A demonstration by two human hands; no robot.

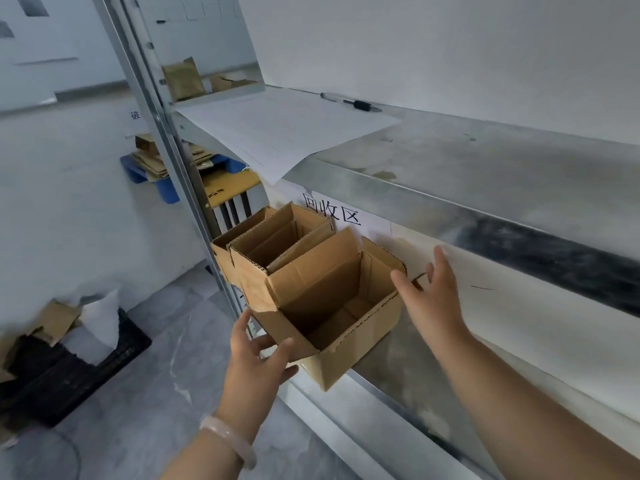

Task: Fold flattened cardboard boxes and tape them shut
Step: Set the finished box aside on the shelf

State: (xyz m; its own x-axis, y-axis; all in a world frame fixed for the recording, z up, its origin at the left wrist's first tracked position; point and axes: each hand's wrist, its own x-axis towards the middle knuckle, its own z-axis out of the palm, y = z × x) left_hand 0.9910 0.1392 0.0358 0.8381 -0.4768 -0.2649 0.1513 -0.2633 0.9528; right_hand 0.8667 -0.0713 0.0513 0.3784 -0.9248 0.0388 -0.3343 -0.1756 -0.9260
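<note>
An open-topped brown cardboard box sits at the edge of a metal shelf, its near corner sticking out over the floor. My left hand holds that near corner, with the thumb on the front wall and the fingers underneath. My right hand hovers with fingers straight just past the box's right wall, holding nothing. Two more open boxes stand in a row right behind the first.
The upper metal shelf carries white paper sheets and a pen. A paper label with characters hangs on the shelf's front. On the floor stand a black crate of scraps and a blue pallet with flattened cardboard.
</note>
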